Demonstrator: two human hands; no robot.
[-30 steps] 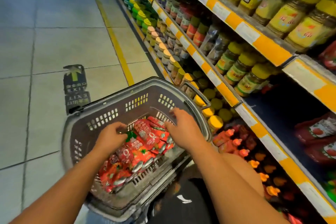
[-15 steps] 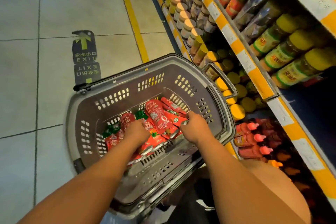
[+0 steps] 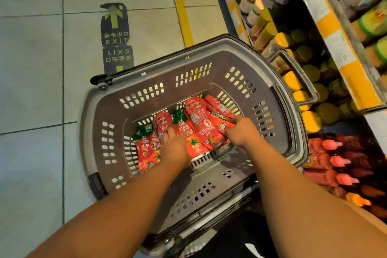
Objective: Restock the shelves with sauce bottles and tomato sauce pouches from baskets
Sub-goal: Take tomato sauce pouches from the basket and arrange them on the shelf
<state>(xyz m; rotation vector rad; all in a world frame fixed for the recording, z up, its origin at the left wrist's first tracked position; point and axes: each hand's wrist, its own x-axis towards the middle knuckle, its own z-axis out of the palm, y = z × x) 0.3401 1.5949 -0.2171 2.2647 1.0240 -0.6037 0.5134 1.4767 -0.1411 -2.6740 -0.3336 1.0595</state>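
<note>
Both hands have sunk deeper into the basket (image 3: 293,132) beside the shelf (image 3: 343,63), the left hand (image 3: 174,146) now pressing on the pouches (image 3: 199,119) and the right hand (image 3: 243,132) curling round some, so lifting looks imminent.

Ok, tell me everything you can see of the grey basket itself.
The grey basket is a plastic tub with rounded corners and slotted vent holes in its walls and floor. It appears to sit on the tiled floor beside the shelving. A dark handle bar lies folded along its far rim; a loop handle juts from the shelf side. Red tomato sauce pouches are heaped inside. The left hand and right hand reach into it, on the pouches.
</note>
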